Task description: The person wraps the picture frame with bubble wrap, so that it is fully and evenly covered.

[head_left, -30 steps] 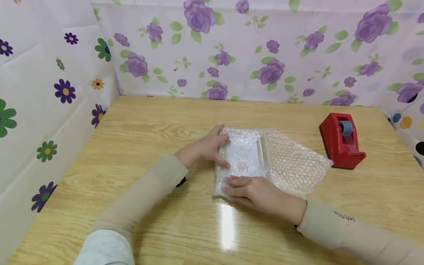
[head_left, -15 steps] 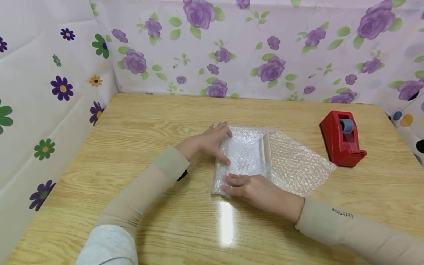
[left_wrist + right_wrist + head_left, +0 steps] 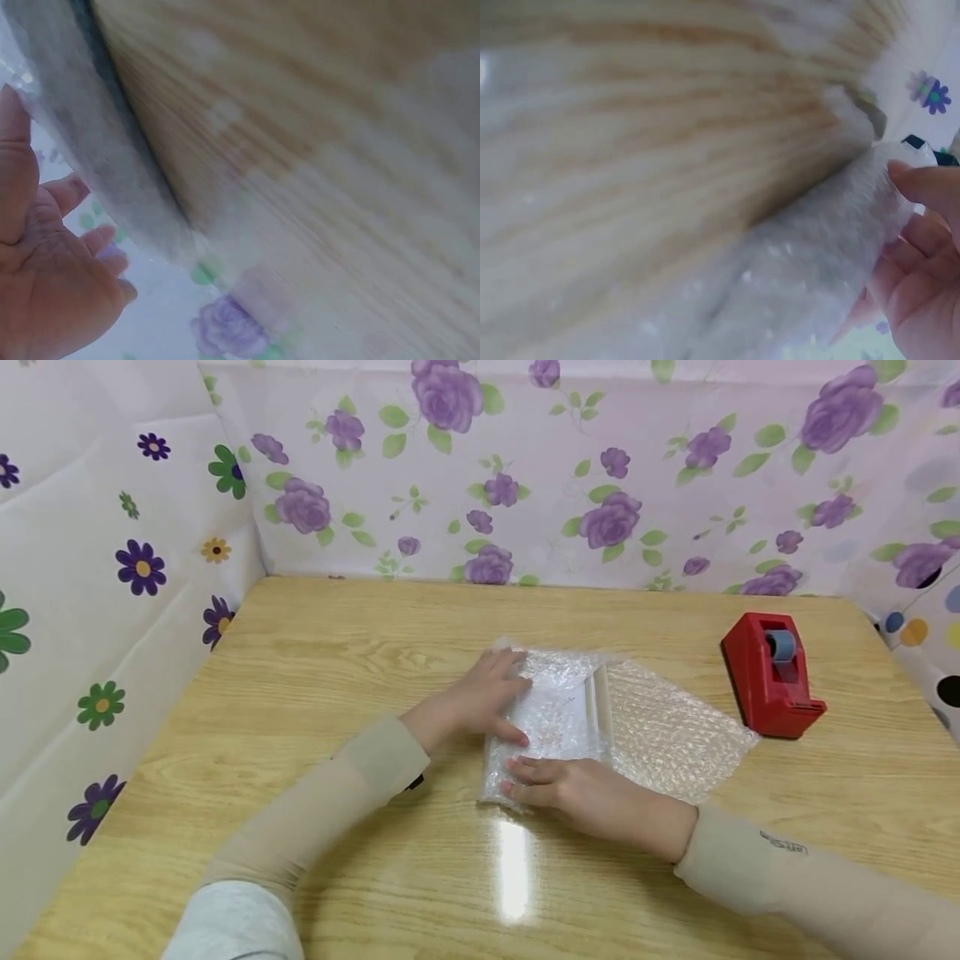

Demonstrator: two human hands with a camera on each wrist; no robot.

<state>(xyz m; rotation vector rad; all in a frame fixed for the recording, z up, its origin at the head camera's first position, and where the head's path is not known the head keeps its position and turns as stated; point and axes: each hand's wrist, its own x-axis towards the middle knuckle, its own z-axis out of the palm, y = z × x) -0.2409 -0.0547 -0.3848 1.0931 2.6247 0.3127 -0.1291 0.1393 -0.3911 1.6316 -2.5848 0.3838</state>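
On the table lies a flat, white rectangular thing with a cream, gold-lined edge [image 3: 603, 706], like a picture frame, partly covered by clear bubble wrap [image 3: 675, 727]. My left hand [image 3: 480, 697], slightly blurred, spreads its fingers over the left side of the wrapped part, thumb toward me. In the left wrist view the wrapped side [image 3: 97, 135] passes close by the left hand [image 3: 52, 277]. My right hand [image 3: 581, 793] holds the near-left part of the wrap, fingers on top. The right wrist view shows the right thumb [image 3: 911, 176] against the wrap's side [image 3: 817, 240].
A red tape dispenser [image 3: 772, 677] with a blue-grey roll stands at the right, close to the wrap's pointed right corner. The wooden table [image 3: 360, 635] meets floral cloth [image 3: 540, 527] at the back and left.
My left hand's fingers have shifted slightly right, further over the wrapped thing. The right hand stays nearly in place, and the wrap's right flap lies much as before.
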